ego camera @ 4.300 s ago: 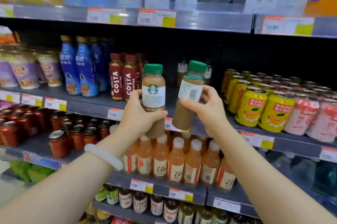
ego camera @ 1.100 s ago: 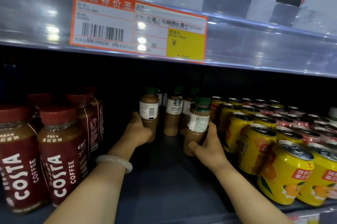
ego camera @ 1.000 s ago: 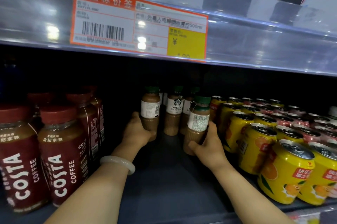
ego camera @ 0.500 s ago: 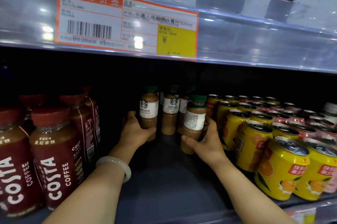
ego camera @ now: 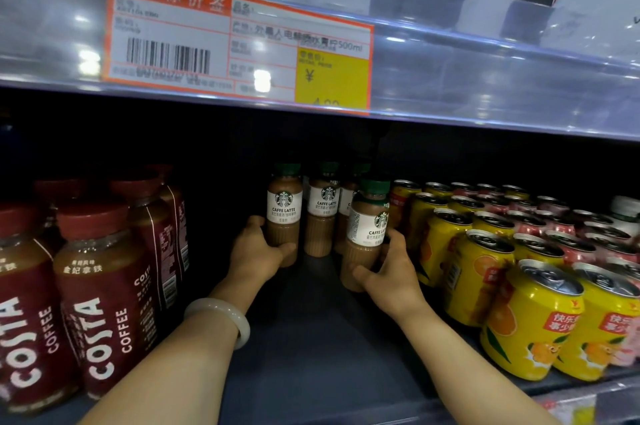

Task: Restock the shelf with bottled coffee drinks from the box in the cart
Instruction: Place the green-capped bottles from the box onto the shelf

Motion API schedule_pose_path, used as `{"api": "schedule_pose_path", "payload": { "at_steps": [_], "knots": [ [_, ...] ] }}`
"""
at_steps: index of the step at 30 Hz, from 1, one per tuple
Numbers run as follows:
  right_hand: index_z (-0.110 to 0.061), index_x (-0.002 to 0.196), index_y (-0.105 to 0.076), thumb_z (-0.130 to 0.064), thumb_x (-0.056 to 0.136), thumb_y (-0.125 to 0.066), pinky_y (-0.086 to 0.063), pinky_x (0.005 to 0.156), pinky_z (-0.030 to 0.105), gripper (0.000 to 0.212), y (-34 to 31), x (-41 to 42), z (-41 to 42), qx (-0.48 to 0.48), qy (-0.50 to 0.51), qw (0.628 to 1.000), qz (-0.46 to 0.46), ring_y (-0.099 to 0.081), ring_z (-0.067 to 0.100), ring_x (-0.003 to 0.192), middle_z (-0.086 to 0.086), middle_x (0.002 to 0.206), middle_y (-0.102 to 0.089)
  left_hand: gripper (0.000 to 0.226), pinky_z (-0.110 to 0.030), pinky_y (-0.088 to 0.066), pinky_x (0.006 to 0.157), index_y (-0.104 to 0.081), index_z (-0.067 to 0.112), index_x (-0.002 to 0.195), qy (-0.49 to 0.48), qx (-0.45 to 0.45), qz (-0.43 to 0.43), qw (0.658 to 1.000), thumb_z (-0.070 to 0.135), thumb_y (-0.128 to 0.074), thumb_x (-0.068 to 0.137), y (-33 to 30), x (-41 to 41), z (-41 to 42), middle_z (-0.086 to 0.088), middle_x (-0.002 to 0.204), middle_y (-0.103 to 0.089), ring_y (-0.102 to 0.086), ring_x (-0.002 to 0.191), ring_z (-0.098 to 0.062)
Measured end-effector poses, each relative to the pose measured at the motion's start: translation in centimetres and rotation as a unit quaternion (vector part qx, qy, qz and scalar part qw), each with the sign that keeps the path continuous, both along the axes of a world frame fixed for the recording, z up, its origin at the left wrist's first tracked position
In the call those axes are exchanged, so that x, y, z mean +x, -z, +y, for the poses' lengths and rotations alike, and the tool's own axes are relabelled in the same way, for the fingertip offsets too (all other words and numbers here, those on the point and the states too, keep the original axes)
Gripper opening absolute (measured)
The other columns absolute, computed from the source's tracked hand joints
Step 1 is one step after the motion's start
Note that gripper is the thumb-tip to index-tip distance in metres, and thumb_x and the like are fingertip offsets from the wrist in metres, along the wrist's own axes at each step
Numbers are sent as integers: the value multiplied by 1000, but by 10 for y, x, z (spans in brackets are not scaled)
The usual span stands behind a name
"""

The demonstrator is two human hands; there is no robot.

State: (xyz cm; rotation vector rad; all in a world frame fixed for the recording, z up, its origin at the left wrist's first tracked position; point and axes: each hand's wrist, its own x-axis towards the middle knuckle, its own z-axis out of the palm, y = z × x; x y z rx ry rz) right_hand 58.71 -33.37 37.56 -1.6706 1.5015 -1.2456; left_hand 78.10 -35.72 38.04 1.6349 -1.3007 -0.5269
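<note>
Left hand [ego camera: 258, 251]: fingers wrapped around the left latte bottle [ego camera: 284, 213], upright on the dark shelf [ego camera: 311, 338].
Right hand [ego camera: 391, 272]: clamped on the right latte bottle [ego camera: 369, 234], which tilts slightly, nearer the shelf's front.
Behind them: more latte bottles [ego camera: 322, 213] at the shelf's back.
Left of shelf gap: Costa bottles [ego camera: 100, 303].
Right of shelf gap: yellow cans [ego camera: 533, 320].

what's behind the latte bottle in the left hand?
Behind the latte bottle held by the left hand, more green-capped bottles stand toward the shelf's dark back. That bottle and the darkness hide how far the row runs, so no count.
</note>
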Motion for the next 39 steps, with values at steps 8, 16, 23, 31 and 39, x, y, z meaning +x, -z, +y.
{"api": "schedule_pose_path", "payload": {
  "at_steps": [8, 16, 23, 31, 39],
  "knots": [
    [-16, 129, -38, -10, 76, -74, -45, 89, 28, 64, -5, 1, 0, -1, 29, 1000, 10, -51, 13, 106, 0, 119, -54, 62, -37, -50, 84, -49, 10, 125, -48, -22, -23, 998, 28, -78, 72, 6, -3, -7, -15, 118, -59, -60, 105, -32],
    [-10, 122, -40, -13, 76, -75, -44, 87, 29, 58, -14, -1, -13, 17, 75, 996, 38, -53, 24, 115, 8, 125, -54, 60, -37, -50, 86, -51, 6, 121, -53, -23, -11, 998, 25, -79, 71, 7, -4, -12, -18, 116, -59, -59, 104, -32],
    [-9, 126, -39, -14, 73, -78, -46, 94, 35, 66, -15, 1, -24, 26, 78, 996, 46, -53, 26, 118, 10, 128, -54, 59, -31, -46, 86, -45, 7, 130, -47, -9, -5, 999, 23, -71, 79, 8, -7, -14, -19, 125, -52, -56, 110, -32],
    [-8, 125, -41, -16, 71, -80, -48, 93, 37, 68, -14, 4, -33, 20, 75, 995, 58, -53, 27, 117, 11, 127, -54, 58, -34, -43, 94, -39, 8, 138, -25, 0, -20, 999, 19, -63, 87, 5, -10, -12, -17, 132, -50, -50, 120, -31],
    [-9, 126, -41, -15, 71, -79, -48, 94, 38, 67, -9, 5, -34, 16, 70, 996, 50, -53, 27, 116, 11, 127, -53, 58, -32, -43, 91, -39, 7, 137, -28, 2, -19, 999, 17, -64, 86, 4, -12, -10, -17, 132, -51, -52, 119, -31]
  ]
}}
